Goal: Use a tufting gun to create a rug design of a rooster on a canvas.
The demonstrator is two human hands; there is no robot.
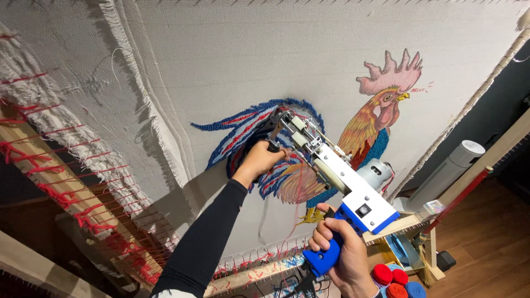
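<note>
**Tufting the rooster's tail with the gun pressed to the cloth**

Nearest, at the bottom right, the right hand point(341, 251) is closing fully around the blue plastic pistol grip of the white-and-blue electric tufting gun point(353, 193), with a finger lying near the trigger. Just beyond and to the left, the left hand point(264, 160), in a long black sleeve, is wrapping around the gun's black front handle, steadying the nose. The gun's metal needle end is meeting the stretched off-white tufting cloth point(232, 60) at the blue and red yarn tail feathers point(243, 124) of the drawn rooster point(381, 110), whose pink comb and orange neck are lying farther to the right.

Judging by this, the filling of the tail is under way, with much of the body untufted. The next stroke is calling for firm, even pressure into the cloth and a steady line along the feather outline.

Low at the near right, red and blue yarn spools point(395, 278) are sitting; the wooden frame point(66, 187), laced with red yarn, is running along the left.
</note>
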